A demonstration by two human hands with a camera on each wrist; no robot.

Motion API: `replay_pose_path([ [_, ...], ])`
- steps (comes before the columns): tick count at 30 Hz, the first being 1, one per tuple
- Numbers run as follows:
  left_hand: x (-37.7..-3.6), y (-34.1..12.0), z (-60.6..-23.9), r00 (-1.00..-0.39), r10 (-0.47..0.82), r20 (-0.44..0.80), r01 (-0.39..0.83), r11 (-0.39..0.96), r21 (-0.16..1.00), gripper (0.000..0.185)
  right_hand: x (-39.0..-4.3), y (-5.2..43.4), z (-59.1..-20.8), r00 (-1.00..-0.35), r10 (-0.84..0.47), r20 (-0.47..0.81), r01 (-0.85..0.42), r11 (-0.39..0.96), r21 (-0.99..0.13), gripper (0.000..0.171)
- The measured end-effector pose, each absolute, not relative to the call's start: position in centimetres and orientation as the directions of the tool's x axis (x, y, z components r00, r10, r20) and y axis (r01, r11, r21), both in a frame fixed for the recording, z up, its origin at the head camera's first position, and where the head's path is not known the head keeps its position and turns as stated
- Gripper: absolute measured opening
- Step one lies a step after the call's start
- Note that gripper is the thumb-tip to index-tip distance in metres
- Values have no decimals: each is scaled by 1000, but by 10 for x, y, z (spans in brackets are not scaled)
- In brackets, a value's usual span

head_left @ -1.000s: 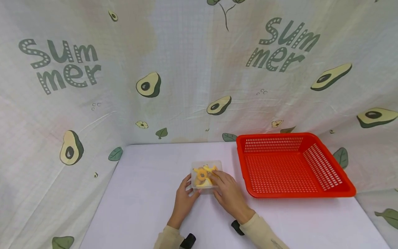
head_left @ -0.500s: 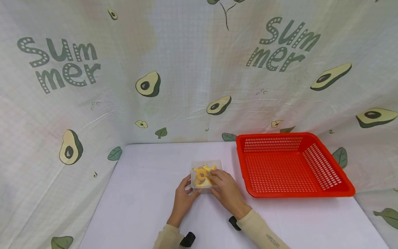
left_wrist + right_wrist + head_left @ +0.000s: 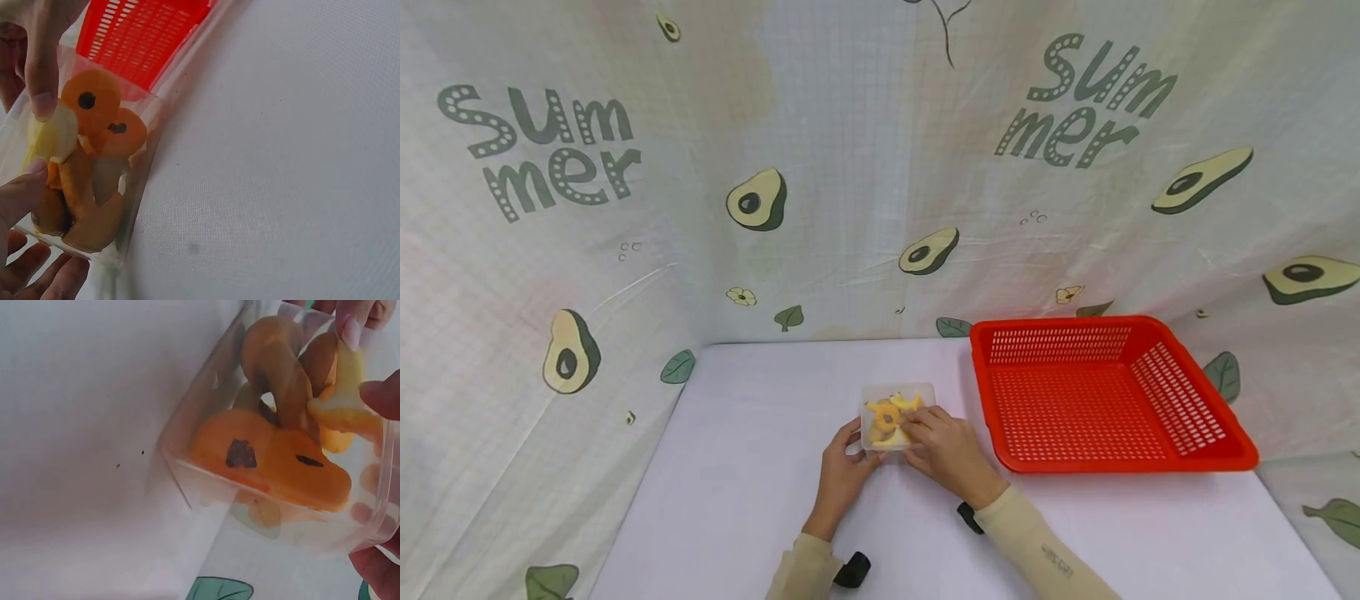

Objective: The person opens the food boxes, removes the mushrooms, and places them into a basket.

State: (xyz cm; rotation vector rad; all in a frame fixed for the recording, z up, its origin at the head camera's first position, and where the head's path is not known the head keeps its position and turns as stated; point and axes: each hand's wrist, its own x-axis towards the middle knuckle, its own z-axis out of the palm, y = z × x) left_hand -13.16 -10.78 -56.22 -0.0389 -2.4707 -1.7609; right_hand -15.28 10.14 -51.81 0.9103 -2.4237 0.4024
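Our left hand (image 3: 842,475) grips the clear box (image 3: 897,414) beside the red basket (image 3: 1105,392). Our right hand (image 3: 943,450) pinches a pale yellow piece (image 3: 53,137) inside; the orange pieces (image 3: 269,453) remain, and the basket looks empty.

Two bare hands, left (image 3: 842,475) and right (image 3: 947,454), no gloves, no rings visible. Long sleeves in pale beige/cream, snug at wrists; left sleeve (image 3: 801,571), right sleeve (image 3: 1045,554). Small dark print/logo on right forearm (image 3: 1055,561), too small to read. Black strap w/ cam mount at each wrist: left (image 3: 852,570), right (image 3: 969,517). Short nails, unpainted.
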Motion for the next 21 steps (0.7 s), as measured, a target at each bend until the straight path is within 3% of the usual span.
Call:
replay_pose_path([
  [8,-132,-107,-562,-994,-65,93,67,329,942,70,-157,102,-516,-583,-575,575,-712,702,-20,36],
  [21,-132,-107,-561,-993,-58,106,82,331,940,70,-157,102,-513,-566,-602,563,-717,697,23,37],
])
